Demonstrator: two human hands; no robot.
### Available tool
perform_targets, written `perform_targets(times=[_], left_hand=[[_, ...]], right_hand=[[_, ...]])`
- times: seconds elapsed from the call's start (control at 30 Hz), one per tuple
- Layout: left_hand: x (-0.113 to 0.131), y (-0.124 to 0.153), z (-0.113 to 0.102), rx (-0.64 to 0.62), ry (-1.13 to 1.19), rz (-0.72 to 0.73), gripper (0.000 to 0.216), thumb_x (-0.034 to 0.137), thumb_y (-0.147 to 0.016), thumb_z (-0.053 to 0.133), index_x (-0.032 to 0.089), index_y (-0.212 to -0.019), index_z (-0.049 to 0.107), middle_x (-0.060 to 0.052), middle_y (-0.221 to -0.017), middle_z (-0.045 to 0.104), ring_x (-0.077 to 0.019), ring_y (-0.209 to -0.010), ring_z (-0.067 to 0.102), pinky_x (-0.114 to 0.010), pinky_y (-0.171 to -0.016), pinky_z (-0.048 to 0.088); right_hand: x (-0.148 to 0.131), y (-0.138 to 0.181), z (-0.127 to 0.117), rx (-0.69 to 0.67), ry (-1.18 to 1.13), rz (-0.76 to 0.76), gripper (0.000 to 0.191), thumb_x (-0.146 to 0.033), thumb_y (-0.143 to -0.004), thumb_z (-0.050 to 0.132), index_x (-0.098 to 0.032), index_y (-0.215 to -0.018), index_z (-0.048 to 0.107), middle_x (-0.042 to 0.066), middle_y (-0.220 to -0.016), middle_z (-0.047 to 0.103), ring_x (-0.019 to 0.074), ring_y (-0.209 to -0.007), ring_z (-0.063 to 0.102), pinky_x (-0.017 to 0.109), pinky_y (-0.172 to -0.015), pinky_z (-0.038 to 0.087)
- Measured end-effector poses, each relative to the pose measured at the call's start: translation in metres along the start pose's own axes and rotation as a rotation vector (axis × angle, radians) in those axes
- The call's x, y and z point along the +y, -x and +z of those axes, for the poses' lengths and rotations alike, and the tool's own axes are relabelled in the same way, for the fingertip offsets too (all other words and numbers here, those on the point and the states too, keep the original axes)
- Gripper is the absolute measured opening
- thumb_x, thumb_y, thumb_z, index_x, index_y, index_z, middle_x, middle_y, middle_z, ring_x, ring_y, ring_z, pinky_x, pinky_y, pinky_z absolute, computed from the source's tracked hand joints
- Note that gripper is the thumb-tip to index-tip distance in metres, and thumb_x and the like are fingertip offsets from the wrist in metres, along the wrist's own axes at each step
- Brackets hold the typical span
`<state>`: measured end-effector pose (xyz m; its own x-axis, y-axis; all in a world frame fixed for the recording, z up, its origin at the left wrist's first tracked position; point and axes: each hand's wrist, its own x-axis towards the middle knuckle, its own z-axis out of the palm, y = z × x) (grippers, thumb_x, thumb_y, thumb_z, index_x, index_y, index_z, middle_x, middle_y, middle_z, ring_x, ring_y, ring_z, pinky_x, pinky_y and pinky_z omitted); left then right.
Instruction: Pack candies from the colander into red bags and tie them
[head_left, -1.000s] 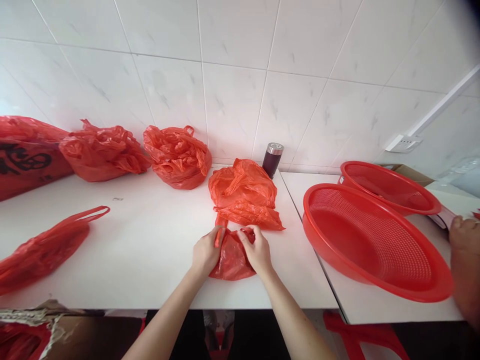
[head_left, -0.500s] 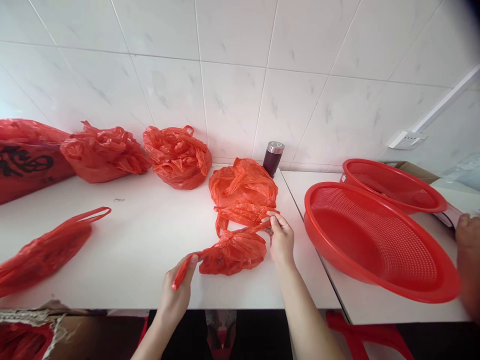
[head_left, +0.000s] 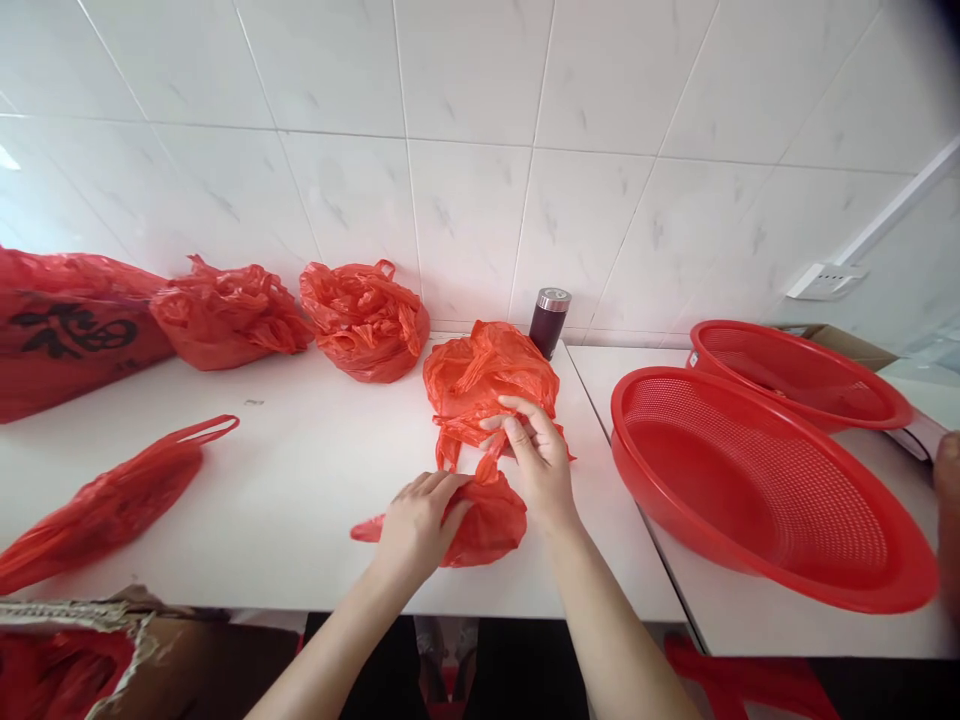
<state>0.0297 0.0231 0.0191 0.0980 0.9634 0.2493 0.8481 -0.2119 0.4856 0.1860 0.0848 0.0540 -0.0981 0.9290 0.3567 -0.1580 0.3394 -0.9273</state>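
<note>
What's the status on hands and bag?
Left hand flat on small red bag. Right hand pinches its twisted handle. Crumpled red bag close behind; red colander off right.

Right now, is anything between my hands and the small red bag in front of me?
Nothing visible. Your left hand lies flat on the small red bag, and your right hand pinches its twisted top. The crumpled red bag sits just behind, beyond your right hand, not between.
</note>
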Motion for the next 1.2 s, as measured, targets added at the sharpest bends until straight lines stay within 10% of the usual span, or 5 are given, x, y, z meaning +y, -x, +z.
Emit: perform_targets(times=[0.2,0.53,0.73,0.93,1.2], left_hand=[[-0.02,-0.043,-0.044,0.064,-0.048,-0.154,0.024,0.027,-0.089,0.042,0.023,-0.099,0.064,-0.002,-0.096,0.07,-0.018,-0.082,0.063,-0.027,-0.071,0.044],[-0.139,-0.073,-0.18,0.076,-0.261,-0.434,0.026,0.04,-0.076,0.059,0.015,-0.078,0.067,-0.004,-0.072,0.065,-0.0205,-0.067,0.058,-0.029,-0.063,0.04],[-0.215,0.01,-0.191,0.082,-0.311,-0.65,0.039,0.035,-0.08,0.055,0.009,-0.108,0.064,-0.011,-0.096,0.069,-0.0233,-0.083,0.063,-0.029,-0.074,0.046],[-0.222,0.061,-0.19,0.127,-0.491,-0.683,0.058,0.033,-0.084,0.054,0.011,-0.136,0.043,-0.017,-0.128,0.054,-0.0367,-0.116,0.048,-0.046,-0.097,0.036],[-0.211,0.064,-0.148,-0.041,-0.125,-0.633,0.017,0.024,-0.061,0.074,0.018,-0.076,0.069,-0.003,-0.069,0.066,-0.0222,-0.069,0.063,-0.029,-0.076,0.046]], right_hand=[[0.016,0.005,-0.022,0.303,-0.033,0.08,0.054,-0.045,-0.087,0.057,-0.026,-0.135,0.042,0.011,-0.121,0.062,0.0201,-0.091,0.066,0.034,-0.072,0.055],[0.095,0.042,-0.023,0.156,0.168,0.301,0.04,-0.051,-0.081,0.061,-0.019,-0.105,0.056,0.007,-0.093,0.066,0.0163,-0.067,0.062,0.031,-0.063,0.053],[0.105,0.046,-0.024,0.04,0.343,0.327,0.044,-0.057,-0.083,0.053,-0.021,-0.109,0.057,0.007,-0.098,0.066,0.018,-0.073,0.063,0.034,-0.071,0.052],[0.111,0.047,-0.023,0.012,0.444,0.33,0.046,-0.058,-0.084,0.05,-0.023,-0.113,0.056,0.007,-0.102,0.066,0.0204,-0.079,0.065,0.034,-0.073,0.051],[0.113,0.051,-0.023,0.014,0.542,0.296,0.042,-0.057,-0.083,0.052,-0.023,-0.108,0.06,0.007,-0.1,0.067,0.0208,-0.079,0.065,0.031,-0.068,0.05]])
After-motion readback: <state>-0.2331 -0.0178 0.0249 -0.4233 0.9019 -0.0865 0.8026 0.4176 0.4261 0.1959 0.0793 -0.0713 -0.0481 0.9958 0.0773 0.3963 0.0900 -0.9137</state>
